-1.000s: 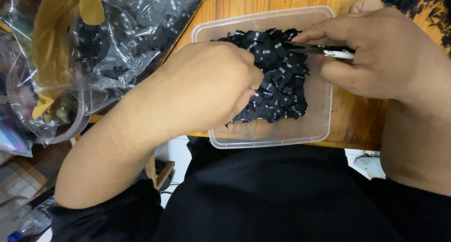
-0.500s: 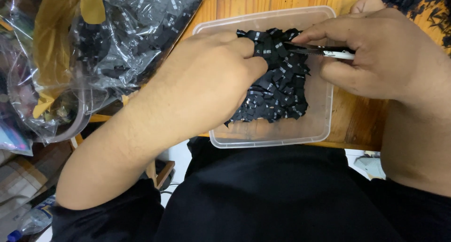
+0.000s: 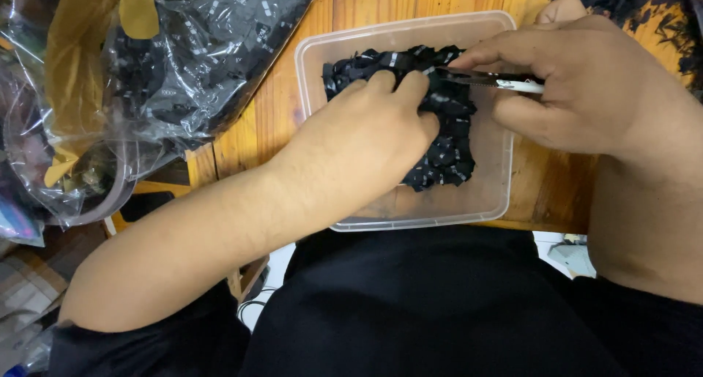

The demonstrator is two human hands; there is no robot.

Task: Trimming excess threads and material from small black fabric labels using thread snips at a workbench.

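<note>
Now we press our left hand (image 3: 366, 135) down into the heap of small black fabric labels (image 3: 439, 128) inside the clear plastic tub (image 3: 498, 179), fingers curled on them, at the wooden tabletop's near edge. Our right hand (image 3: 586, 84) is clamped on a pair of small scissors (image 3: 487, 78), tips touching the heap. Left of the tub lies a clear bag of black labels (image 3: 198, 62).

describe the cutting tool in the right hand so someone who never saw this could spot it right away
On the wooden table sits a clear plastic tub of small black pieces. Over its upper right rim, the right hand grips small scissors. They are the only thin metal thing there, with a white part.
</note>
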